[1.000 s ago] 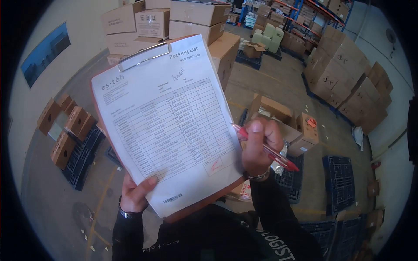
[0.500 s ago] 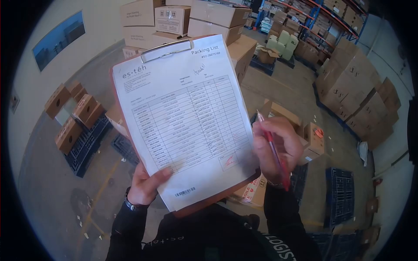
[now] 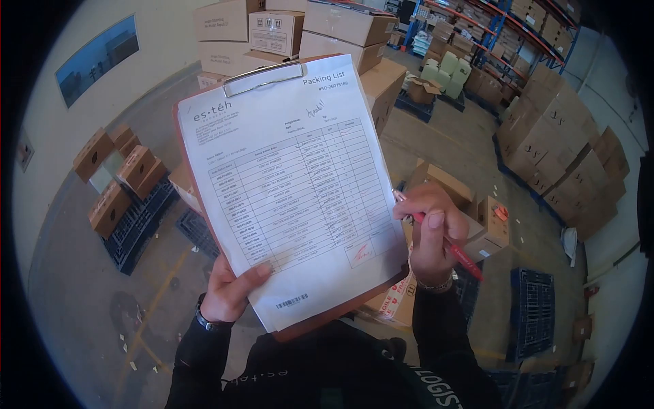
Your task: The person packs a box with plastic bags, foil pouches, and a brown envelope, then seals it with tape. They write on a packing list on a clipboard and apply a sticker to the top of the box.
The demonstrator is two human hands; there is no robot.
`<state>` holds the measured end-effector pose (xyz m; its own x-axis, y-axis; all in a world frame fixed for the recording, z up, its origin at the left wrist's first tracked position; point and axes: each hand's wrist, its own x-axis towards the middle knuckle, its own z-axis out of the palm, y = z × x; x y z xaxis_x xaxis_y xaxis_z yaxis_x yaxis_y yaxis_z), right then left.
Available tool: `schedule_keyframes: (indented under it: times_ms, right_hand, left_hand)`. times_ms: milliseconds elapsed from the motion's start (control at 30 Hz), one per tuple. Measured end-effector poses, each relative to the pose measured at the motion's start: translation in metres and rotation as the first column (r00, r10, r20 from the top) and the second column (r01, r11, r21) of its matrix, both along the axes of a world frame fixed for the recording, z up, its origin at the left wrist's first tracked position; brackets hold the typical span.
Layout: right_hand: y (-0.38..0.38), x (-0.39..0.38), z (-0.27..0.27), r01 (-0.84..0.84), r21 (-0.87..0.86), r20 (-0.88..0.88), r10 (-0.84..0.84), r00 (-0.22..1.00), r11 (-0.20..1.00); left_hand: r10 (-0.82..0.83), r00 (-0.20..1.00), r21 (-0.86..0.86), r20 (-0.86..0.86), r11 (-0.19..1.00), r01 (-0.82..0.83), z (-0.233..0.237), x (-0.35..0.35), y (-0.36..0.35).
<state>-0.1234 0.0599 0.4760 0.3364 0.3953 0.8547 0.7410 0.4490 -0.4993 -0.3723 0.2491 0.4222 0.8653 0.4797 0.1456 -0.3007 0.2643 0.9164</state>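
A brown clipboard with a metal clip is held up in front of me, tilted slightly. On it lies a white packing list with a printed table, pen ticks, and a red signature in a box at the lower right. My left hand grips the lower left edge, thumb on top of the paper and fingers hidden behind. At the right edge of the sheet, my right hand is closed around a red pen. The pen's tip points up and left, close to the paper's edge.
Stacked cartons stand behind the clipboard. Boxes on a blue pallet are at left; another blue pallet lies at right. An open carton sits beyond my right hand. Large cartons and racks fill the far right.
My right hand has turned and the pen has swung to a flatter slant, its back end now farther right. The clipboard and left hand have barely moved.
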Motion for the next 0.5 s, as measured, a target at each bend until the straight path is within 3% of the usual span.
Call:
schedule_keyframes:
  times_ms: [500]
  right_hand:
    - [-0.006, 0.004, -0.001, -0.033, -0.002, -0.025, 0.033, 0.999, 0.999]
  left_hand:
    - [0.037, 0.999, 0.020, -0.005, 0.999, -0.037, -0.001, 0.001, -0.008]
